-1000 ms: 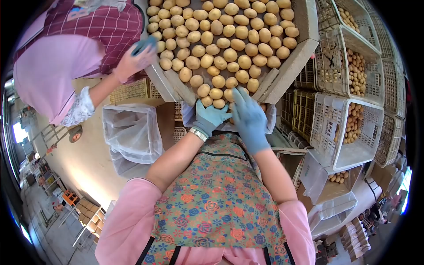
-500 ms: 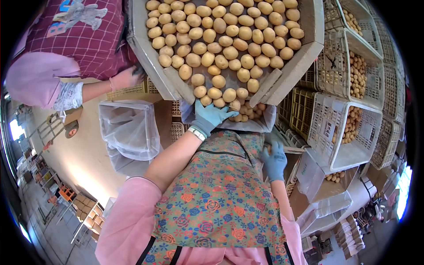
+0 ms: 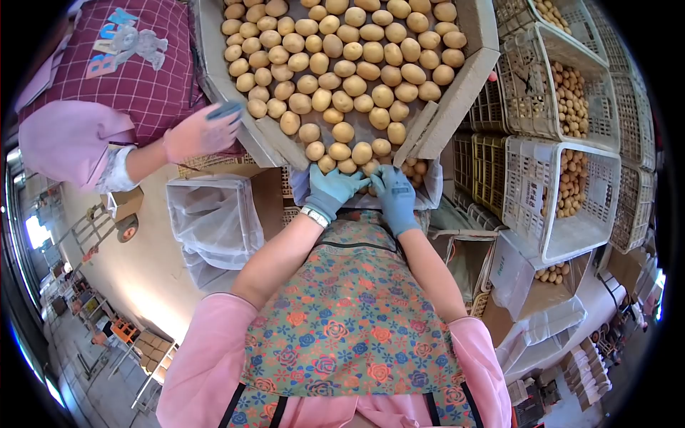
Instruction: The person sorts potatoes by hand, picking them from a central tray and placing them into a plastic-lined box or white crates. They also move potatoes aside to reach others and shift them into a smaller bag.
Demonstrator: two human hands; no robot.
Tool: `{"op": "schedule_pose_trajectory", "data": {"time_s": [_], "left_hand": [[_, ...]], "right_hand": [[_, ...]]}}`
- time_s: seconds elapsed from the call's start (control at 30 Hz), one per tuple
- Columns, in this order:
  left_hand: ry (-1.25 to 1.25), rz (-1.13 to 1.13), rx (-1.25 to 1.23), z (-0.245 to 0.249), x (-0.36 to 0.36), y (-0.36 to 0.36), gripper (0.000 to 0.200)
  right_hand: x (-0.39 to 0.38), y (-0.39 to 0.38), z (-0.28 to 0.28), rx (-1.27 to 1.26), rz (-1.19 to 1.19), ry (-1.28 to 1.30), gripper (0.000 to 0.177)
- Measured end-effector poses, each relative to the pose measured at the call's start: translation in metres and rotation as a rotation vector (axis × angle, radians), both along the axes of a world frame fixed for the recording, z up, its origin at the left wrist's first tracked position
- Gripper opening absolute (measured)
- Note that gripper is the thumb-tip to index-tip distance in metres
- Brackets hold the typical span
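Observation:
Many yellow potatoes [image 3: 354, 86] lie on the sorting table [image 3: 449, 100], whose wooden sides narrow toward me. At its mouth my gloved left hand [image 3: 334, 191] is spread against the nearest potatoes, its thumb pointing right. My right hand [image 3: 394, 194], in a matching blue glove, is beside it, fingers stretched toward the potatoes at the mouth. No potato is plainly gripped in either hand. Below both hands stands a lined crate [image 3: 432, 189] with potatoes in it, partly hidden by my right hand.
A co-worker's gloved hand [image 3: 205, 133] is at the table's left side. White crates [image 3: 546, 239] with potatoes are stacked on the right. A lined box [image 3: 214, 214] stands at left, and a carton with a plastic liner [image 3: 549, 332] at lower right.
My right hand has moved from my right side up and left to the table mouth, beside my left hand. The co-worker's hand has lifted. The view has shifted slightly.

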State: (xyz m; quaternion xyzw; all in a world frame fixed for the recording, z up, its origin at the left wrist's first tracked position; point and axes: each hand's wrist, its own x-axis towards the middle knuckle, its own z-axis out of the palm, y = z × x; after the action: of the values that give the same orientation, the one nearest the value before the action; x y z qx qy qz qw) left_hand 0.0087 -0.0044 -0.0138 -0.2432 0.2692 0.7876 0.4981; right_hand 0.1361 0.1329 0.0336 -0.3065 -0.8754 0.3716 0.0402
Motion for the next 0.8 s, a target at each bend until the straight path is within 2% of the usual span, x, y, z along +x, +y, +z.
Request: {"op": "schedule_pose_trajectory", "data": {"time_s": [0.03, 0.1, 0.17, 0.2, 0.23, 0.27, 0.3, 0.37, 0.4, 0.43, 0.47, 0.5, 0.53, 0.57, 0.6, 0.63, 0.67, 0.7, 0.73, 0.77, 0.8], "left_hand": [[-0.229, 0.151, 0.062, 0.004, -0.001, 0.003, 0.085], [-0.191, 0.114, 0.038, 0.027, -0.004, 0.010, 0.088], [0.755, -0.490, -0.350, 0.076, -0.008, 0.027, 0.094], [0.749, -0.485, -0.347, 0.076, -0.008, 0.027, 0.094], [0.624, -0.408, -0.261, 0.075, -0.011, 0.027, 0.096], [0.502, -0.333, -0.177, 0.075, -0.012, 0.027, 0.098], [0.502, -0.331, -0.175, 0.077, -0.011, 0.027, 0.098], [0.947, -0.603, -0.435, 0.084, -0.009, 0.026, 0.097], [0.589, -0.338, -0.123, 0.075, -0.009, 0.024, 0.099], [0.231, -0.077, 0.181, 0.058, -0.008, 0.019, 0.101], [0.725, -0.276, -0.071, 0.037, -0.001, 0.014, 0.102], [1.198, -0.604, -0.648, 0.052, 0.000, 0.019, 0.104], [1.290, -0.753, -0.733, 0.052, 0.000, 0.017, 0.099], [1.379, -0.906, -0.813, 0.051, 0.000, 0.016, 0.094], [1.382, -0.905, -0.818, 0.034, 0.004, 0.009, 0.094], [1.322, -0.710, -0.769, 0.004, 0.010, -0.002, 0.087], [1.256, -0.518, -0.715, -0.016, 0.013, -0.008, 0.080], [1.263, -0.511, -0.720, -0.015, 0.010, -0.009, 0.080], [1.551, -0.687, -0.912, -0.021, 0.010, -0.017, 0.076], [1.829, -0.873, -1.104, -0.021, 0.010, -0.024, 0.071], [1.825, -0.873, -1.107, -0.012, 0.007, -0.026, 0.071]], "right_hand": [[0.007, 0.003, 0.006, 0.004, 0.002, 0.002, 0.021], [0.027, 0.015, 0.033, -0.225, -0.042, 0.171, 0.018], [0.052, 0.046, 0.073, -0.388, -0.146, 0.113, 0.015], [0.067, 0.073, 0.094, -0.496, -0.287, 0.088, 0.013], [0.113, 0.111, 0.063, 0.151, -0.163, 0.175, 0.010], [0.126, 0.151, 0.092, -0.379, -0.547, 0.320, 0.011], [0.184, 0.210, 0.054, -0.819, -0.920, 0.800, 0.013], [0.169, 0.241, 0.103, -0.927, -1.279, 1.516, 0.028], [0.154, 0.240, 0.105, -0.946, -1.259, 1.522, 0.028], [0.133, 0.226, 0.105, -1.294, -0.825, 1.397, 0.030], [0.112, 0.203, 0.105, -1.573, -0.377, 1.217, 0.032], [0.082, 0.170, 0.097, -1.560, -0.452, 0.955, 0.033], [0.015, 0.109, 0.143, -0.922, -0.380, 0.438, 0.035], [-0.016, 0.075, 0.140, -0.885, -0.123, 0.338, 0.034], [-0.048, 0.049, 0.134, -0.875, 0.051, 0.142, 0.030], [-0.077, 0.020, 0.129, -0.683, 0.223, 0.213, 0.026], [-0.107, -0.008, 0.112, -0.443, 0.303, 0.201, 0.031], [-0.139, -0.026, 0.099, -0.216, 0.377, 0.219, 0.035], [-0.162, -0.035, 0.088, 0.007, 0.448, 0.234, 0.039], [-0.174, -0.036, 0.076, 0.003, 0.452, 0.235, 0.039], [-0.185, -0.037, 0.065, 0.165, 0.476, 0.335, 0.041]]}}
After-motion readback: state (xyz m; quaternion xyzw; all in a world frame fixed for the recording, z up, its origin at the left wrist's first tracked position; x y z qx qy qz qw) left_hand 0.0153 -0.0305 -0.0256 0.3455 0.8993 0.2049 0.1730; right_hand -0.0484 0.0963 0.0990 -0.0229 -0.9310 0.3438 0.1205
